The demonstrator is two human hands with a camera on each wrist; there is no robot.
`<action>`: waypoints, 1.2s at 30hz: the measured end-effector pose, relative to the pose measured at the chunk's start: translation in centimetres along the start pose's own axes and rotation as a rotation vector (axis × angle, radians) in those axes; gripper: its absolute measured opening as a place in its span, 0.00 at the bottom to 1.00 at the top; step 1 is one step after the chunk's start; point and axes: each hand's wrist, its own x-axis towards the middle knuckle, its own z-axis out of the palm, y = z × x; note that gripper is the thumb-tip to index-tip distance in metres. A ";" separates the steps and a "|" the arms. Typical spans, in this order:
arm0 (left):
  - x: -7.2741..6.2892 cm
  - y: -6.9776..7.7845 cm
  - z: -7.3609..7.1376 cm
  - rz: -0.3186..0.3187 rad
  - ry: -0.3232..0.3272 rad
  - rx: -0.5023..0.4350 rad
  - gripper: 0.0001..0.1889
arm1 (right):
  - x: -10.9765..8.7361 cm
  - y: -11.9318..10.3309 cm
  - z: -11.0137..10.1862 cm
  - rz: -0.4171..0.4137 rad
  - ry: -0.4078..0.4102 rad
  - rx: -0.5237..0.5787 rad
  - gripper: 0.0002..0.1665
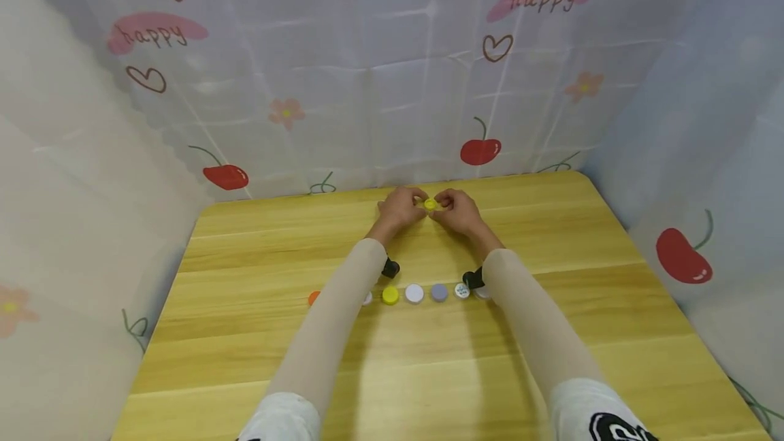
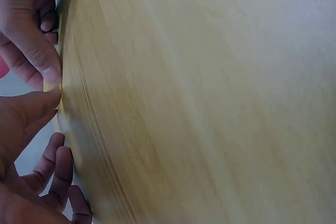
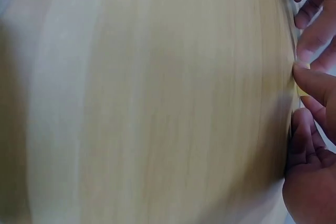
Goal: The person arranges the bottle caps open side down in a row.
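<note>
At the far side of the wooden table, a small yellow bottle cap [image 1: 431,204] is between my two hands, its hollow side facing up. My left hand [image 1: 401,207] pinches it from the left with thumb and finger. From the right, my right hand [image 1: 459,213] pinches the same cap. In the left wrist view only a sliver of the yellow cap [image 2: 51,86] shows between the fingertips. Fingers mostly hide the cap [image 3: 301,91] in the right wrist view as well.
Nearer me, several caps stand in a row: an orange cap [image 1: 314,297], a yellow cap [image 1: 390,295], a white cap [image 1: 414,293], a purple-grey cap [image 1: 439,292] and a printed white cap [image 1: 462,290]. My forearms partly cover the row. A patterned curtain [image 1: 367,107] hangs behind the table [image 1: 245,346].
</note>
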 end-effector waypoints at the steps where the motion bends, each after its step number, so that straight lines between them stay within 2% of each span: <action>1: 0.0 0.1 0.0 0.002 0.002 0.003 0.18 | 0.1 -0.1 0.1 0.002 0.007 -0.007 0.23; 7: -0.1 0.0 0.0 0.010 0.020 0.029 0.15 | 0.4 -0.3 0.5 0.012 0.013 -0.049 0.21; 10: -0.2 -0.4 -0.1 0.034 0.023 0.013 0.15 | 0.4 -0.3 0.4 -0.007 0.004 -0.056 0.21; 13: -0.4 -0.8 -0.3 0.098 0.012 -0.044 0.14 | 0.0 -0.3 -0.1 -0.074 -0.014 -0.057 0.21; 19: -2.0 -1.8 -1.2 0.297 -0.013 -0.147 0.14 | -2.0 -0.6 -1.8 -0.227 -0.048 -0.036 0.19; 23: -3.9 -2.2 -1.9 0.395 0.000 -0.193 0.13 | -4.0 -1.5 -2.6 -0.297 -0.064 -0.033 0.19; 29: -8.2 -3.5 -2.3 0.513 0.021 -0.224 0.14 | -7.9 -2.7 -2.3 -0.417 -0.095 -0.020 0.17; 33: -11.7 -4.4 -2.1 0.558 0.020 -0.238 0.13 | -10.5 -3.3 -1.7 -0.513 -0.150 -0.024 0.17; 36: -14.1 -5.0 -1.9 0.563 0.010 -0.260 0.13 | -12.0 -3.6 -1.1 -0.583 -0.181 -0.031 0.18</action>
